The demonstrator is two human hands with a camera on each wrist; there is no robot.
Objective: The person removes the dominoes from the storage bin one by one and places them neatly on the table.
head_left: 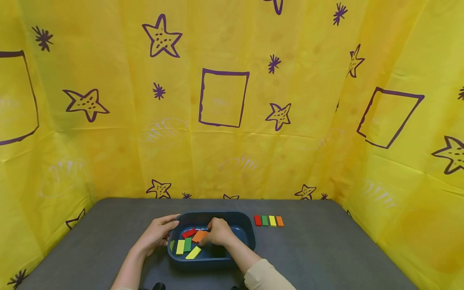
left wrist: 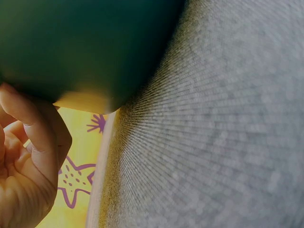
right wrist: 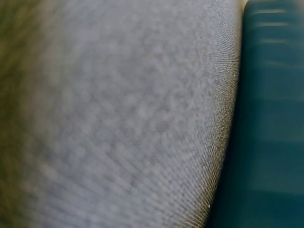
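In the head view, a dark blue plastic tub (head_left: 214,264) stands on the grey table. My left hand (head_left: 156,233) grips its left end, thumb at the rim; the left wrist view has the curled fingers (left wrist: 33,128) against the tub's outside. My right hand (head_left: 219,233) reaches into the tub with bent fingers and pinches an orange block (head_left: 199,236). Beside it in the tub lie a red block (head_left: 189,233), a green block (head_left: 187,244), a yellow block (head_left: 180,247) and another yellow block (head_left: 193,253). The right wrist view has only the tub's outer wall (right wrist: 266,142) and grey table.
Right of the tub stands a row of a red block (head_left: 257,220), a green block (head_left: 264,220), a yellow block (head_left: 272,220) and an orange block (head_left: 280,221). A yellow curtain (head_left: 224,161) with purple stars encloses the grey table (head_left: 319,249).
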